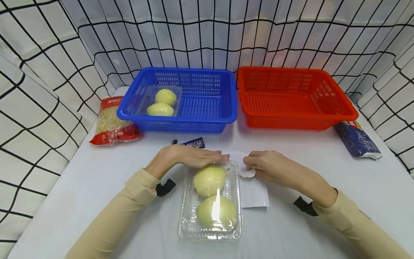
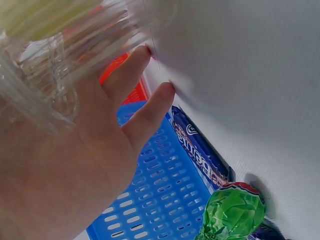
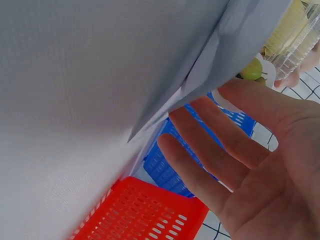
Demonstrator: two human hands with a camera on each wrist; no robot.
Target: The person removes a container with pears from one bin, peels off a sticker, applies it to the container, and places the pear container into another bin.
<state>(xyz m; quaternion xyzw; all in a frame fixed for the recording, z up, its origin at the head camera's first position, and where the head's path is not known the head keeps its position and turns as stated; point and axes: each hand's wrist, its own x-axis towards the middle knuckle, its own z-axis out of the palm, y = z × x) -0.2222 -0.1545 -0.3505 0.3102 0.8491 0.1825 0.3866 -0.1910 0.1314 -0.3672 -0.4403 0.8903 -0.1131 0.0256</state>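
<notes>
My left hand (image 1: 191, 157) lies with extended fingers across the far end of a clear plastic clamshell box (image 1: 210, 232), touching it. Inside the box are two pale yellow-green fruits (image 1: 210, 181), one behind the other. Just right of the box, my right hand (image 1: 270, 163) pinches a white round-edged sticker (image 1: 248, 172) between thumb and index finger. A white paper sheet (image 1: 254, 194) lies below that hand, and the right wrist view shows the paper (image 3: 215, 65) lifted at an angle. Green fruit is printed on the sticker, seen past the thumb.
Beyond the left hand lie a blue-wrapped candy bar (image 1: 195, 142) and a green-wrapped candy (image 2: 234, 212). A blue basket (image 1: 174, 126) holding another fruit box and a red basket (image 1: 291, 122) stand behind. A noodle-like bag (image 1: 111, 122) sits left; a dark blue packet (image 1: 357, 140) right.
</notes>
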